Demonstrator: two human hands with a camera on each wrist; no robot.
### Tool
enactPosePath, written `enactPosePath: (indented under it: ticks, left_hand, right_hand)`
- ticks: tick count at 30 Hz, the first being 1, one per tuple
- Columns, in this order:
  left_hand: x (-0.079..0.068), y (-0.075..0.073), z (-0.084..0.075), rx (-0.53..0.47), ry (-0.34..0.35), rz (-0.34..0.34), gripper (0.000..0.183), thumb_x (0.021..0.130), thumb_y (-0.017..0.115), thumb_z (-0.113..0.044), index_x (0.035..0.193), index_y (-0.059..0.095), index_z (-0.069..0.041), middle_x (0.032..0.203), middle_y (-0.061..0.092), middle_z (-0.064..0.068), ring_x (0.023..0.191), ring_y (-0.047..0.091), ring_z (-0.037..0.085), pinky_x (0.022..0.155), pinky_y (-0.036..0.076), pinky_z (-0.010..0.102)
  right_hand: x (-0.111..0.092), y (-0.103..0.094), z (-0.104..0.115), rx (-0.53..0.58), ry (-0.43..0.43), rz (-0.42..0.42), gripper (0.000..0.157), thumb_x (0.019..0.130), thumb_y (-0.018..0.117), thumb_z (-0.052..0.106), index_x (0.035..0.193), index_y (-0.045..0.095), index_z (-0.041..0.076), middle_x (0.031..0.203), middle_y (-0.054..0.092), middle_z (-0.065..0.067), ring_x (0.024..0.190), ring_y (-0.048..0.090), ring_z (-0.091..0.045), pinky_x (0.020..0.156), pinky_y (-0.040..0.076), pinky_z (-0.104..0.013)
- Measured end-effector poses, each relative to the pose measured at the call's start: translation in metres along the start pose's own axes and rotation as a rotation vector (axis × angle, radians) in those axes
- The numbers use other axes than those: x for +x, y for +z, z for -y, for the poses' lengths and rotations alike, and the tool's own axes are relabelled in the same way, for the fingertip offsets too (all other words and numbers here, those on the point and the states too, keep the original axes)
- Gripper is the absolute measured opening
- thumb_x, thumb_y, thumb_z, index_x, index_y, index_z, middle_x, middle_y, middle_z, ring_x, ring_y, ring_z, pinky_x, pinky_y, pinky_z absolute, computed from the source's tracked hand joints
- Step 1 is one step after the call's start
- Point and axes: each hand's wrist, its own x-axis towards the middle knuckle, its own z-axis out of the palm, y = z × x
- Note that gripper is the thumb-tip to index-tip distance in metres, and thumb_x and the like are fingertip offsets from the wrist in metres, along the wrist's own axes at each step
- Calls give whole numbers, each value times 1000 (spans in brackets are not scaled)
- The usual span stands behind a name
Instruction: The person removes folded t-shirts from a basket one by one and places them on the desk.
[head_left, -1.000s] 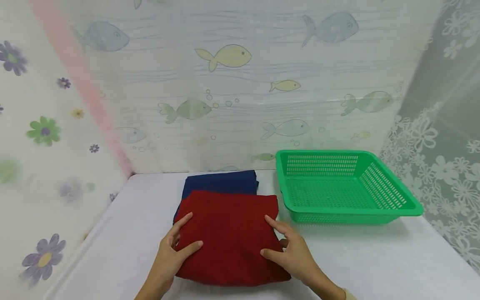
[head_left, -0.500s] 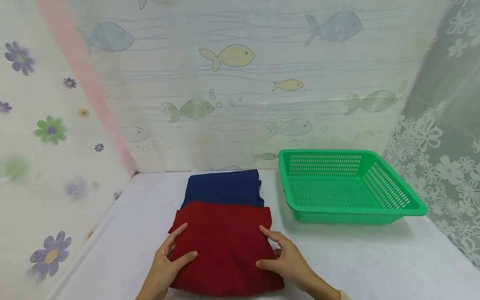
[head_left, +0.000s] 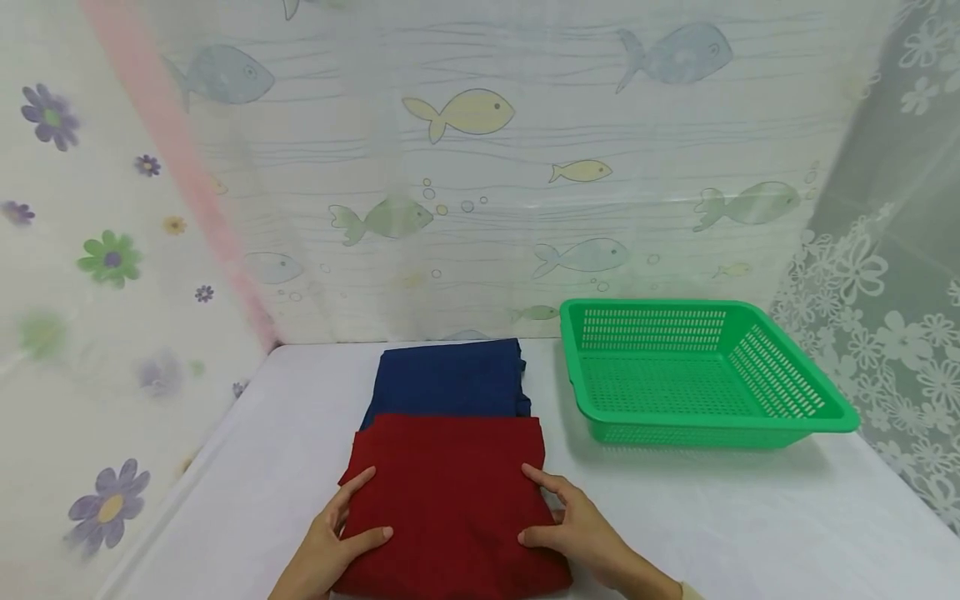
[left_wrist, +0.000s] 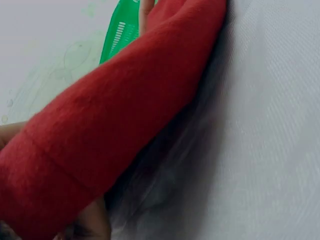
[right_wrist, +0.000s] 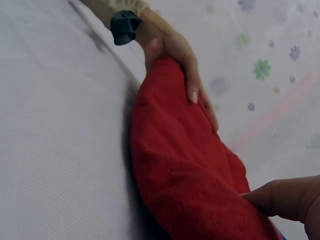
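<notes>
A thick folded red cloth [head_left: 453,508] lies between my two hands in the head view, low in the middle. My left hand [head_left: 326,533] grips its left side, thumb and index finger on top. On the opposite side my right hand [head_left: 581,529] holds it the same way, its other fingers tucked at the edge. The near edge of the red cloth [left_wrist: 115,100] looks thick and rounded in the left wrist view, with a dark shadow under it. In the right wrist view, the left hand [right_wrist: 180,50] wraps the far end of the red cloth [right_wrist: 175,140].
Just behind the red cloth lies a folded dark blue cloth [head_left: 450,379], its front edge hidden. A green plastic basket [head_left: 705,425] with slotted sides stands at the back right of the white-covered table [head_left: 225,492]. A fish-patterned curtain [head_left: 480,225] hangs behind.
Both hands have drawn the red cloth towards me, so more of the blue cloth behind it shows. The basket and blue cloth sit slightly further right in view.
</notes>
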Motion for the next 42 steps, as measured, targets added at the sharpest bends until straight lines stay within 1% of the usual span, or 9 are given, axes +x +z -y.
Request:
enactPosePath:
  ticks: [5,11,14,21,26,30,36,39,42]
  left_hand:
    - [-1,-6,2,48,2,57,74,80,65,-16,141,23,-18,129,36,16,107,46,25,80,44,39]
    - [-2,-9,3,82,-40,108,78,81,65,-21,142,17,-20,133,29,17,106,46,24,80,44,39]
    - [-2,-9,2,40,-58,139,81,81,65,-19,143,13,-22,134,26,19,105,47,24,79,45,39]
    - [-1,-8,2,61,-47,132,86,78,68,-13,143,13,-22,135,23,20,106,45,25,81,43,40]
    - [-1,-7,-1,112,-41,108,89,74,72,-13,142,16,-21,136,21,20,110,40,31,84,41,43]
    - [-1,-12,-5,250,-48,100,90,70,75,-19,141,20,-19,132,26,22,108,42,32,80,43,44]
    - [0,-26,-14,494,58,132,78,73,73,-26,136,32,-8,101,53,16,78,57,22,62,49,36]
    - [2,-32,-22,538,123,125,69,74,72,-27,130,40,-3,80,54,8,56,54,17,51,47,31]
    - [5,-38,-32,579,162,88,60,75,71,-27,124,47,-2,68,52,4,47,51,16,45,44,29]
  right_hand:
    - [1,0,-1,-38,28,-6,77,72,70,10,138,32,12,138,21,-21,110,44,-31,85,42,-39]
    - [1,-2,-4,11,36,12,79,72,71,8,139,29,12,139,16,-21,109,46,-30,85,42,-37]
    - [1,-4,-5,8,26,9,81,71,71,8,140,28,12,140,15,-21,107,47,-30,85,42,-37]
    - [1,-6,-6,-70,32,-20,84,69,74,10,139,29,12,137,18,-23,101,50,-31,83,42,-41]
    - [0,-7,-5,-30,40,13,84,69,74,8,139,28,11,135,22,-23,98,52,-29,79,44,-40]
    - [-3,-14,-4,-54,25,64,80,72,72,9,139,29,12,122,38,-19,88,55,-24,72,47,-35]
    - [-11,-35,2,-218,-57,88,66,73,73,13,132,42,13,86,49,-13,62,52,-16,54,46,-29]
    - [-17,-49,11,-263,-102,73,55,76,70,14,126,48,9,82,53,-11,63,55,-18,56,46,-27]
    - [-23,-65,26,-325,-144,14,43,81,66,17,121,53,9,82,55,-10,69,57,-22,60,46,-28]
